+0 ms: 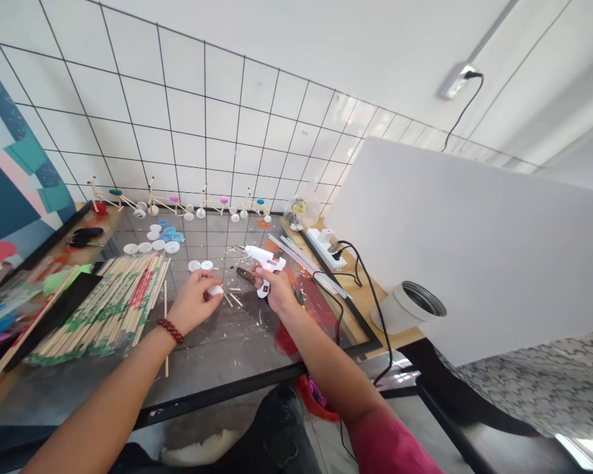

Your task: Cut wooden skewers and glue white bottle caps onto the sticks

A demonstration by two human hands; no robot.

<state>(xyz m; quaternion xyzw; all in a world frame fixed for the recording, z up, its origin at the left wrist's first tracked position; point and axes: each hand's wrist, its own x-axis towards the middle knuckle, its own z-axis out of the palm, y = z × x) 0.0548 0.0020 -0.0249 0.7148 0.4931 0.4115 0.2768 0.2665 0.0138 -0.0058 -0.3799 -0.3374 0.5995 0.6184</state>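
Note:
My right hand (279, 289) is wrapped round the handle of a white hot glue gun (264, 257), its nozzle pointing left above the glass tabletop. My left hand (196, 299), wearing a bracelet of dark red beads, pinches a small white bottle cap (215, 289) between thumb and fingers. Just beyond it lie two white caps (200, 265) side by side. Pliers (246, 275) rest on the glass between the two hands, partly behind the right one. Short cut stick pieces (234, 299) lie scattered below the nozzle.
Bundled chopsticks (113, 299) in wrappers lie at left. White and blue caps (170, 235) sit behind them. Several small stick-and-cap bicycles (212, 205) line the back edge. Clear glue sticks (309, 260), a power strip (326, 250), a black cord (373, 296) and a grey pot (408, 306) are at right.

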